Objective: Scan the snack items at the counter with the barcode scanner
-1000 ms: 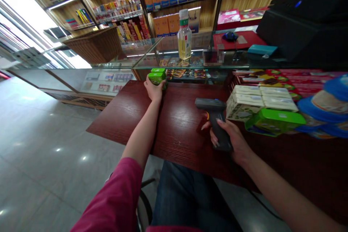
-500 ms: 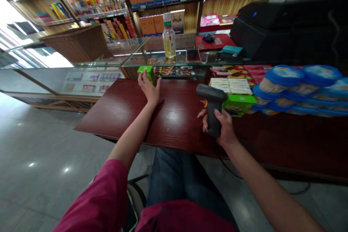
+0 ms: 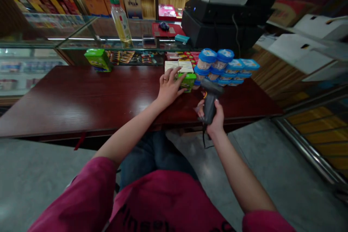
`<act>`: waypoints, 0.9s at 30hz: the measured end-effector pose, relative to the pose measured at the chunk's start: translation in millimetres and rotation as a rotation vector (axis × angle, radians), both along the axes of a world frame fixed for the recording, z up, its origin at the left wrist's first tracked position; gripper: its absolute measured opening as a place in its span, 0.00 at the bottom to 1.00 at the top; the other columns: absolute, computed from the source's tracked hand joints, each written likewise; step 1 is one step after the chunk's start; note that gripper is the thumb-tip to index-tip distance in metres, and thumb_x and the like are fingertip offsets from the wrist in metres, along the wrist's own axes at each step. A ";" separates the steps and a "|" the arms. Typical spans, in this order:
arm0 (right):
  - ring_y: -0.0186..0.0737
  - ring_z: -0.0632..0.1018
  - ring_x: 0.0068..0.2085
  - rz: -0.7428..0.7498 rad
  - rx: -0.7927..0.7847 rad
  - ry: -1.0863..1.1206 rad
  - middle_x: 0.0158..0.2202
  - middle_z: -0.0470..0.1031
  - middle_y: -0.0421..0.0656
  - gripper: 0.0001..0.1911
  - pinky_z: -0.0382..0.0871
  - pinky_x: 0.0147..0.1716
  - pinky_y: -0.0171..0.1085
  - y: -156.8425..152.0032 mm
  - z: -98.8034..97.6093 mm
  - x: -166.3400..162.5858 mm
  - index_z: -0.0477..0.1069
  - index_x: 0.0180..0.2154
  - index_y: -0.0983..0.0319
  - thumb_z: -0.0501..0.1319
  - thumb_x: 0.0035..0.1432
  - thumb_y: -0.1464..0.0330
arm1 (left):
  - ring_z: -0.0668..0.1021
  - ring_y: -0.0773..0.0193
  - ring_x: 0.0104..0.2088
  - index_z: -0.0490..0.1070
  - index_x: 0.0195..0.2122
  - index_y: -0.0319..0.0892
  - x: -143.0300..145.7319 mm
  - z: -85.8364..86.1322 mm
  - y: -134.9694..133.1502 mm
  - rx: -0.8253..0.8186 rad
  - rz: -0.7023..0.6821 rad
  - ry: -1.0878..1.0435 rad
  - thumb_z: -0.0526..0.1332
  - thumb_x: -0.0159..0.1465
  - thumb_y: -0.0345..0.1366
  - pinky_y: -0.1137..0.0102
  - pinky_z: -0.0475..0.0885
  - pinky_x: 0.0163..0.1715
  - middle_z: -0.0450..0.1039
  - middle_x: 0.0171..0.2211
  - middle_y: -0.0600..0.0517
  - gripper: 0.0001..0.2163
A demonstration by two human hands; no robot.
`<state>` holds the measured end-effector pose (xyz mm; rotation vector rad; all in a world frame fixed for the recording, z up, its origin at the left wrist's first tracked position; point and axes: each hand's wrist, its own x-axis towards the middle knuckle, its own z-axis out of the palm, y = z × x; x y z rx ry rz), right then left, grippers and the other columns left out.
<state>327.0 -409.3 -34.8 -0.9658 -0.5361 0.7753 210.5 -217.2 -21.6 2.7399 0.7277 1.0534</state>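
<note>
In the head view my right hand point(image 3: 215, 119) grips a dark grey barcode scanner point(image 3: 210, 105) by its handle, held up over the front of the table. My left hand point(image 3: 170, 88) reaches across with fingers spread, right at a green box point(image 3: 188, 82); its thumb lies by the box's front. I cannot make out a firm hold on it. Behind the fingers are white packs point(image 3: 185, 66), partly hidden. Another green box point(image 3: 98, 60) stands alone at the back left of the table.
Blue-lidded tubs point(image 3: 208, 56) are stacked right of the green box. Behind the dark red table point(image 3: 108, 94) runs a glass counter with a bottle point(image 3: 121, 21) on it. A black machine point(image 3: 214, 27) stands at the back right. The scanner's cable point(image 3: 203, 137) hangs down.
My left hand has let go of the green box at the back left and moved right to the other one. The view has turned right. My right hand still holds the scanner.
</note>
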 end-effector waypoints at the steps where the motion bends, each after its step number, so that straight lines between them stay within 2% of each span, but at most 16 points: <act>1: 0.29 0.66 0.18 -0.010 0.000 0.011 0.33 0.79 0.38 0.27 0.62 0.18 0.34 -1.6 -0.7 3.6 0.76 0.46 0.56 0.66 0.57 0.43 | 0.60 0.37 0.77 0.67 0.72 0.51 2.5 -2.9 -0.3 0.008 -0.010 0.008 0.72 0.66 0.37 0.43 0.55 0.74 0.60 0.76 0.41 0.33; 5: 0.29 0.67 0.19 -0.073 -0.012 -0.043 0.33 0.79 0.38 0.28 0.62 0.20 0.35 -1.5 -4.1 14.4 0.75 0.43 0.56 0.64 0.59 0.40 | 0.70 0.43 0.72 0.72 0.67 0.52 2.1 -16.3 5.1 0.032 -0.161 0.044 0.65 0.71 0.31 0.46 0.63 0.72 0.71 0.70 0.43 0.24; 8: 0.31 0.67 0.19 -0.112 -0.016 -0.077 0.33 0.79 0.39 0.29 0.61 0.20 0.36 -0.7 -4.2 18.5 0.73 0.40 0.55 0.62 0.59 0.37 | 0.77 0.47 0.66 0.72 0.66 0.50 -0.6 -25.8 12.2 -0.046 -0.312 0.000 0.63 0.72 0.31 0.52 0.71 0.67 0.75 0.66 0.43 0.22; 12: 0.29 0.65 0.19 -0.032 -0.004 0.010 0.32 0.79 0.38 0.28 0.60 0.19 0.35 -3.1 -0.2 20.1 0.75 0.43 0.56 0.67 0.56 0.40 | 0.81 0.50 0.62 0.64 0.70 0.50 -9.0 -38.6 31.8 -0.366 -0.414 -0.309 0.70 0.69 0.41 0.56 0.79 0.61 0.75 0.63 0.42 0.30; 16: 0.28 0.65 0.17 0.134 -0.069 0.045 0.32 0.80 0.38 0.29 0.59 0.17 0.34 -1.6 1.9 18.9 0.78 0.47 0.59 0.70 0.56 0.44 | 0.84 0.49 0.57 0.70 0.63 0.47 -37.5 -40.3 61.3 -0.636 -0.504 -0.434 0.76 0.61 0.55 0.56 0.81 0.59 0.79 0.59 0.42 0.34; 19: 0.28 0.66 0.17 0.195 -0.143 0.034 0.32 0.82 0.40 0.26 0.59 0.16 0.34 4.2 1.3 15.1 0.78 0.45 0.61 0.69 0.59 0.46 | 0.83 0.48 0.60 0.72 0.62 0.47 -65.5 -33.7 74.9 -0.682 -0.499 -0.413 0.77 0.59 0.58 0.55 0.80 0.61 0.78 0.62 0.41 0.36; 22: 0.29 0.68 0.16 0.205 -0.190 0.006 0.32 0.83 0.42 0.25 0.60 0.15 0.34 9.9 1.2 10.9 0.78 0.44 0.62 0.70 0.59 0.47 | 0.80 0.47 0.64 0.69 0.67 0.50 -82.4 -33.4 74.1 -0.647 -0.447 -0.370 0.75 0.59 0.61 0.55 0.79 0.62 0.73 0.68 0.41 0.39; 25: 0.29 0.69 0.17 0.205 -0.196 -0.004 0.31 0.83 0.44 0.24 0.61 0.14 0.33 13.1 1.8 8.9 0.78 0.41 0.63 0.72 0.58 0.49 | 0.75 0.43 0.68 0.61 0.72 0.52 -77.8 -43.4 62.7 -0.554 -0.314 -0.376 0.77 0.54 0.64 0.52 0.77 0.64 0.65 0.73 0.39 0.49; 27: 0.29 0.68 0.17 0.222 -0.178 0.001 0.32 0.83 0.44 0.23 0.61 0.14 0.33 15.0 1.5 7.7 0.77 0.39 0.63 0.71 0.59 0.49 | 0.70 0.39 0.72 0.57 0.74 0.50 -65.0 -51.1 53.2 -0.465 -0.200 -0.439 0.79 0.50 0.65 0.47 0.72 0.69 0.60 0.75 0.37 0.56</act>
